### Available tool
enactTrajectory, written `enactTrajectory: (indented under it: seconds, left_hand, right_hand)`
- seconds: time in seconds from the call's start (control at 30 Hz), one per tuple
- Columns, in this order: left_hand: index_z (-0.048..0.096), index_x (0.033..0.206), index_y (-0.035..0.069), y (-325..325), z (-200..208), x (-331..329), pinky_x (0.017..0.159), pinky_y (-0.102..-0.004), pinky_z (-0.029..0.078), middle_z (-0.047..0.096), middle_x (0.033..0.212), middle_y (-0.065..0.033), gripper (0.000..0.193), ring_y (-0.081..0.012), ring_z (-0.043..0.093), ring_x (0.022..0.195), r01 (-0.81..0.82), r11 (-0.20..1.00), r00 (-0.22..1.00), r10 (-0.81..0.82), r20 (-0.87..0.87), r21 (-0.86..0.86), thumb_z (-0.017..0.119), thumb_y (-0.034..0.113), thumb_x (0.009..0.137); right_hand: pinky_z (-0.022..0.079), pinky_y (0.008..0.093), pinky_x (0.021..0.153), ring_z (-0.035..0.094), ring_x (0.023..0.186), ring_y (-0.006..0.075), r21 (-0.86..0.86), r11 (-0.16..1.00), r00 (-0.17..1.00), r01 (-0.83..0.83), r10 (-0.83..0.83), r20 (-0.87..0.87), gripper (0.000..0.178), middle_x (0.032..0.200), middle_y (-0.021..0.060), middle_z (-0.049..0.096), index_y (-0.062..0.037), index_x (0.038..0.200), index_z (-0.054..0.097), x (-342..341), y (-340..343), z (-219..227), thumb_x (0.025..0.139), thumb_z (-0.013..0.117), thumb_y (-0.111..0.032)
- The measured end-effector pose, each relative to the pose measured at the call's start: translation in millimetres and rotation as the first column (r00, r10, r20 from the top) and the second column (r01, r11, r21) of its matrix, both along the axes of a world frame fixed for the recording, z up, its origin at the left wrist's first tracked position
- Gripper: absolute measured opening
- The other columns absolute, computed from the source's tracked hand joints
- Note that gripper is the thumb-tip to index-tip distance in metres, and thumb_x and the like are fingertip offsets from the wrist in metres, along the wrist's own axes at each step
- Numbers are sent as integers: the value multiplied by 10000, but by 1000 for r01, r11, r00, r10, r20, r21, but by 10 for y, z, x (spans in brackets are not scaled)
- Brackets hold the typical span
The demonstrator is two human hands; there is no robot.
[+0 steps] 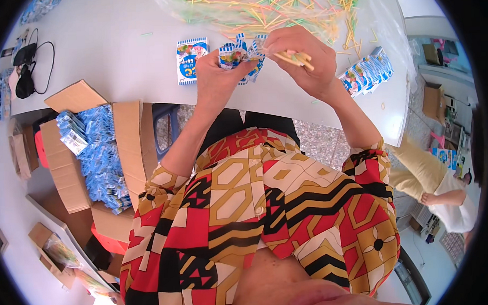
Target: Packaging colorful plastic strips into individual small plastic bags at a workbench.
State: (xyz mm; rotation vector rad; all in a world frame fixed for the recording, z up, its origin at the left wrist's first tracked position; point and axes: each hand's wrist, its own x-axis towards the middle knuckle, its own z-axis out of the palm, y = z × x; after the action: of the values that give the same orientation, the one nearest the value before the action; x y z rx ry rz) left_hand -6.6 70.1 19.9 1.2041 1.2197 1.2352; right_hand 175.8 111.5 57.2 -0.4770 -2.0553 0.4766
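Small blue and white printed packets are gripped in my left hand, their tops spread apart above the table. My right hand is curled around a bunch of short pale yellow and pink straw-like sticks, and its fingertips touch the packets' right side. What those fingertips pinch is too small to make out. Flat on the table by my left hand lies a single packet. To the right of my right wrist, a fanned row of similar packets rests on the table.
Loose coloured sticks lie on clear plastic across the white table's far side. A black strapped item lies at far left. Below the table's left edge stands an open carton with many blue packets. Another person is at far right.
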Motion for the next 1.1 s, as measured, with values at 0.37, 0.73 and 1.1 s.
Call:
enactTrajectory:
  seconds: [0.37,0.73,1.1]
  left_hand:
    - [657,811,-3,-17,-60,15,518,-201,403,623,662,0,158,-22,495,597,33,997,983,-19,-181,73,749,85,718]
    - [667,861,5,-1,-75,33,535,-196,424,632,697,-2,180,-26,515,615,41,997,996,-36,-78,64,757,88,730]
    - [674,929,-4,-31,-60,31,574,-185,451,654,757,-6,203,-30,550,662,96,995,995,-96,0,21,739,80,755]
  right_hand:
    - [440,210,674,545,761,84,-601,789,987,127,-39,158,120,877,16,606,-19,963,593,46,-57,186,873,602,-98]
    - [429,255,813,518,1010,131,-480,869,993,119,-96,73,244,1146,67,547,-4,1024,609,-19,33,137,953,461,-186]
    - [342,304,945,471,1096,154,-836,359,866,-415,-124,-484,187,1220,94,518,-3,994,634,-27,58,178,898,541,-135]
